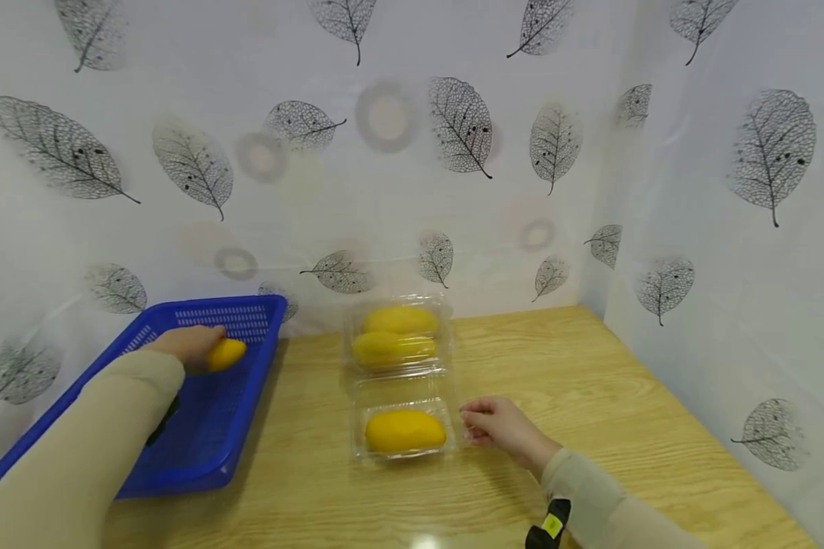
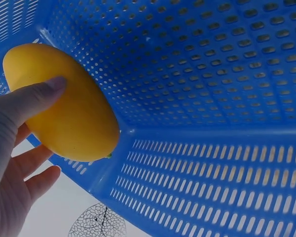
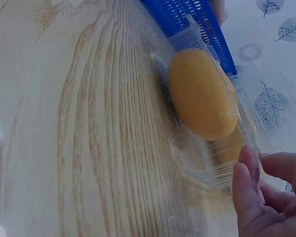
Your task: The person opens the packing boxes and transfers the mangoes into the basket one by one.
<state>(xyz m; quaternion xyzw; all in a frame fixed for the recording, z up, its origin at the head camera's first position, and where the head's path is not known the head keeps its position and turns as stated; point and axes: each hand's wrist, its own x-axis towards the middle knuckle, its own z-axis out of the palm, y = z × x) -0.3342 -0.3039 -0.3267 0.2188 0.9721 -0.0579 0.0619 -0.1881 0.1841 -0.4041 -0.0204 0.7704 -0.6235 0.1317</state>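
Four yellow fruits (image 1: 405,431) are here, and one, the held fruit (image 2: 64,108), sits in the grip of the left hand (image 1: 188,345), inside one blue basket (image 1: 255,396); three lie in clear plastic packaging (image 1: 398,387), its rim pinched by the right hand (image 1: 504,428). Basket walls stand close on one side, with room toward the other, and a strip of table (image 1: 309,412) separates basket from packaging. The held fruit's long axis slants, green-tipped end lower right from the left wrist, while the packaged three lie sideways.
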